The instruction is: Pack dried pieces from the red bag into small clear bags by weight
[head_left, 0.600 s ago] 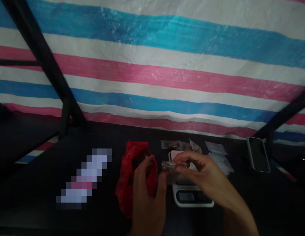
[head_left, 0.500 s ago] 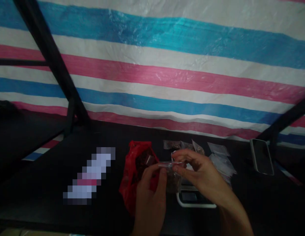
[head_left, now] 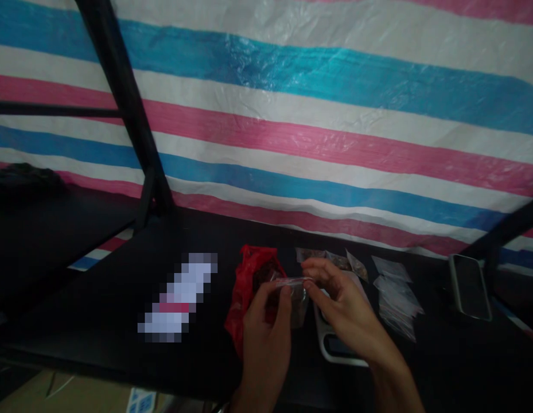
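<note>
Between my hands hangs a small clear zip bag (head_left: 298, 307), with dark contents dimly visible inside. My left hand (head_left: 268, 321) pinches the left end of its top edge between thumb and fingers. At the right end, my right hand (head_left: 339, 295) grips the same edge with thumb and forefinger. Behind my left hand lies a red plastic bag (head_left: 240, 307), its mouth open on dark brown contents. Partly hidden under my right hand is a white digital scale (head_left: 324, 347) with a dark display.
Several filled zip bags (head_left: 337, 261) lie behind the scale. A pile of flat clear zip bags (head_left: 395, 298) is to the right, then a phone (head_left: 470, 287). A blurred-out pale item (head_left: 180, 295) lies left on the black table (head_left: 120, 338). Striped sheeting (head_left: 292, 132) hangs behind.
The view has shifted, so the table things appear farther right. My right hand has moved slightly left relative to the scale and flat bags; both hands still hold the zip bag's top edge.
</note>
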`<state>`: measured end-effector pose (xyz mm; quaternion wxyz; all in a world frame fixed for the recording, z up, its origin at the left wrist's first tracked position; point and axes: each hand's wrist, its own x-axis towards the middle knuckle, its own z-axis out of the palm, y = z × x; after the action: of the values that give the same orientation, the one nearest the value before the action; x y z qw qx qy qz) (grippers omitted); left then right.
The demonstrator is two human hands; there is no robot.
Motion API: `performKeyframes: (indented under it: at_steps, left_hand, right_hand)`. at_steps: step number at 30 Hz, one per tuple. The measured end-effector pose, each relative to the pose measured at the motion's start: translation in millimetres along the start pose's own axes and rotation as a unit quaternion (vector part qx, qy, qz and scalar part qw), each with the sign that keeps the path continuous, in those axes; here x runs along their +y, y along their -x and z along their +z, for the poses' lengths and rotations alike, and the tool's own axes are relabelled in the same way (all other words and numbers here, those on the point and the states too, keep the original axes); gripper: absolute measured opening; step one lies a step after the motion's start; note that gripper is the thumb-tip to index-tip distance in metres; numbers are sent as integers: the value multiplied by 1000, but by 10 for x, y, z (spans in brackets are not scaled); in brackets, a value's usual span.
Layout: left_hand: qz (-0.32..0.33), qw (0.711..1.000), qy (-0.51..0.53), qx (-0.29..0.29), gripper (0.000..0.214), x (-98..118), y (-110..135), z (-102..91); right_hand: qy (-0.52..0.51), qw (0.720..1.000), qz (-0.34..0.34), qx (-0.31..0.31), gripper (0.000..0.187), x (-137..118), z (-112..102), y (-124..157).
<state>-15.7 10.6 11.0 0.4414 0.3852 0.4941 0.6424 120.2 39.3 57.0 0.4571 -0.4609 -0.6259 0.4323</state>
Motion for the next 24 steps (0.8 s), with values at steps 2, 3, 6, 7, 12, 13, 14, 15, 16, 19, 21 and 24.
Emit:
performKeyframes:
  at_steps: [2, 3, 6, 7, 12, 13, 14, 15, 16, 19, 21, 24]
  left_hand:
    - [3, 1000, 10, -1, 36, 3, -9, -19]
    - [7, 1000, 10, -2, 35, 6, -11, -28]
    - [30, 1000, -4, -2, 32, 14, -13, -51]
    - [36, 999, -11, -4, 31, 16, -13, -57]
    - [53, 998, -35, -2, 27, 17, -24, -85]
    - [60, 997, -40, -2, 26, 16, -30, -90]
    - [67, 997, -44, -4, 25, 14, -36, -96]
    - [74, 996, -48, -5, 24, 13, -43, -100]
    - [80, 995, -51, -7, 23, 12, -50, -104]
    - [97, 994, -41, -9, 20, 12, -75, -105]
    - [110, 993, -36, -9, 20, 10, -89, -99]
    - [128, 990, -63, -10, 21, -13, -93, -107]
  right_hand:
    - [-3, 1000, 2, -14, 39, -18, 29, 5]
    - [-5, 1000, 4, -20, 42, -28, 43, 5]
    - [-8, 1000, 2, -23, 37, -54, 82, -3]
    - [-8, 1000, -7, -16, 32, -58, 96, -7]
    - [-11, 999, -42, 4, 34, -39, 158, -31]
    - [-17, 999, -41, -1, 36, -32, 168, -38]
    - [-23, 999, -41, -5, 36, -25, 178, -45]
    - [-27, 999, -44, -7, 34, -21, 187, -52]
    - [-29, 998, -48, -7, 31, -18, 195, -58]
    - [-31, 998, -46, -2, 24, -25, 204, -62]
    - [-37, 999, -37, -8, 27, -36, 195, -50]
    - [-28, 999, -32, -20, 34, -55, 167, -44]
